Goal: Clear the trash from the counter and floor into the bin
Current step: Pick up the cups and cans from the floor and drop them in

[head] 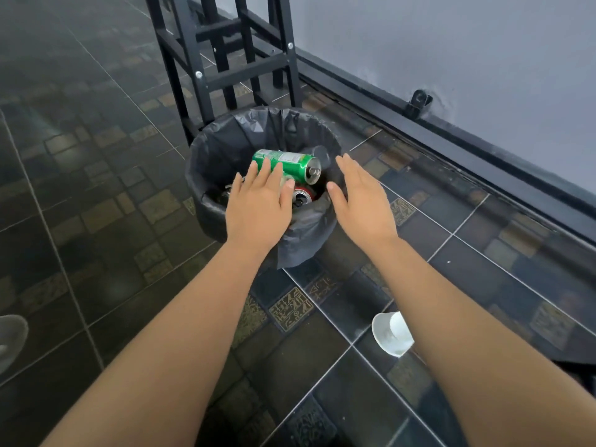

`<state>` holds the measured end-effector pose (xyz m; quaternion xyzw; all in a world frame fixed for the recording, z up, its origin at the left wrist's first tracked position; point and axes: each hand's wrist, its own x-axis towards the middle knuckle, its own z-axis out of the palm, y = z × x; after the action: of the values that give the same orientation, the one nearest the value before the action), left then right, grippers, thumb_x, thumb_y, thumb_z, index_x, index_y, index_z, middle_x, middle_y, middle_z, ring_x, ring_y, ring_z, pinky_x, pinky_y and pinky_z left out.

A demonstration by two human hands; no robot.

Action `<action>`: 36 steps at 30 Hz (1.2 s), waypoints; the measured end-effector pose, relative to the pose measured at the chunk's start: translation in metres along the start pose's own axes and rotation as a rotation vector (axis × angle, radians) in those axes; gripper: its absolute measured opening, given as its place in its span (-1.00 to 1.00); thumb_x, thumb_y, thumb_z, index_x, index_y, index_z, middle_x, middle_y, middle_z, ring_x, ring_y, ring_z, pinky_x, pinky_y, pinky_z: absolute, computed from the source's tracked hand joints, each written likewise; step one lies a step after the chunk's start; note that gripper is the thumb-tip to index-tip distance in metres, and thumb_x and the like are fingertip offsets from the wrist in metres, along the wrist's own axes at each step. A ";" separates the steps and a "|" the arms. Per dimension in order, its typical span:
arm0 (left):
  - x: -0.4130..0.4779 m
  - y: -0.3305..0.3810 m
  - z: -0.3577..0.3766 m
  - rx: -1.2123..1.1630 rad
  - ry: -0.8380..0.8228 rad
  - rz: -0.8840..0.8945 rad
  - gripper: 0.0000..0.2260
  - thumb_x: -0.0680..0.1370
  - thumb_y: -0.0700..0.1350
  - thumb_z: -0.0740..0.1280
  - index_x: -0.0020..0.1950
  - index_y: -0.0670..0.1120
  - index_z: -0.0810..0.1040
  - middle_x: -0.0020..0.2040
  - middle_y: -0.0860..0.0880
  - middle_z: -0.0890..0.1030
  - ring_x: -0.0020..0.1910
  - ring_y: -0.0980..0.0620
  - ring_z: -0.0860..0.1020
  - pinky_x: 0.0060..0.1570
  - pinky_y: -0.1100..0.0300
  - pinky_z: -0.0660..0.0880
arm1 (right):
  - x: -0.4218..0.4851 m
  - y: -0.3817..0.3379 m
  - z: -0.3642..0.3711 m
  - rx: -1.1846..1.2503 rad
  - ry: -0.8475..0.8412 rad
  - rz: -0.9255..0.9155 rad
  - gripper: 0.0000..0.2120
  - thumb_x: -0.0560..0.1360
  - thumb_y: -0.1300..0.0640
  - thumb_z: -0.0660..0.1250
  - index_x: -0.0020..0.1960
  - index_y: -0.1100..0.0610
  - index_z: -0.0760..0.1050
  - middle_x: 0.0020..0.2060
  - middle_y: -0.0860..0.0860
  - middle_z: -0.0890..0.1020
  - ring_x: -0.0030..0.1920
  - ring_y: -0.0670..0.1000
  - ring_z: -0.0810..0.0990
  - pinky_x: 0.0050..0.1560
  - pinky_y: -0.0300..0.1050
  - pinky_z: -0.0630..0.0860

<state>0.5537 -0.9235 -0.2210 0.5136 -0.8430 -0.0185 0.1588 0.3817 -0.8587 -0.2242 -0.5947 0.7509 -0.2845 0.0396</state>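
A round bin (206, 175) lined with a black bag stands on the tiled floor. A green can (290, 161) lies on its side at the top of the bin, with a red can (303, 195) lower down beside it. My left hand (258, 204) hovers flat over the bin's near side, fingers straight, its fingertips at the green can. My right hand (358, 195) is held flat over the bin's right rim, holding nothing. A white paper cup (392, 333) lies tipped on the floor near my right forearm.
A black metal stool frame (225, 59) stands just behind the bin. A grey wall with a dark skirting rail (451, 137) runs along the right. A grey shoe (11, 337) shows at the left edge. Dark patterned tiles (96, 204) cover the floor.
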 end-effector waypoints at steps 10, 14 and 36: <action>-0.041 0.098 0.043 0.080 -0.005 0.360 -0.51 0.67 0.00 -0.01 0.53 -0.20 0.28 0.52 -0.19 0.31 0.53 -0.16 0.19 0.52 -0.10 0.04 | -0.119 0.088 -0.019 -0.144 -0.247 0.213 -0.38 0.55 -0.17 0.23 0.52 0.06 0.22 0.50 0.03 0.31 0.47 0.10 0.31 0.45 0.11 0.25; -0.059 0.116 0.069 0.057 -0.115 0.392 -0.47 0.65 0.04 -0.09 0.53 -0.21 0.27 0.52 -0.19 0.30 0.53 -0.15 0.19 0.51 -0.08 0.04 | -0.160 0.105 -0.015 -0.201 -0.576 0.330 -0.20 0.44 -0.37 0.24 0.56 -0.09 0.08 0.57 -0.04 0.12 0.53 0.09 0.17 0.47 0.17 0.15; 0.068 0.155 0.176 -0.177 -0.282 0.120 -0.41 0.59 -0.01 0.31 0.57 -0.06 0.17 0.56 -0.19 0.14 0.51 -0.20 0.17 0.44 -0.05 0.24 | -0.045 0.185 0.020 -0.288 -0.167 0.557 -0.46 0.51 -0.05 0.28 0.42 0.06 0.24 0.27 0.10 0.45 0.19 0.23 0.51 0.15 0.10 0.42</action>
<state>0.3411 -0.9322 -0.3408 0.4385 -0.8813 -0.1548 0.0844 0.2417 -0.8010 -0.3410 -0.3873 0.9114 -0.1037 0.0929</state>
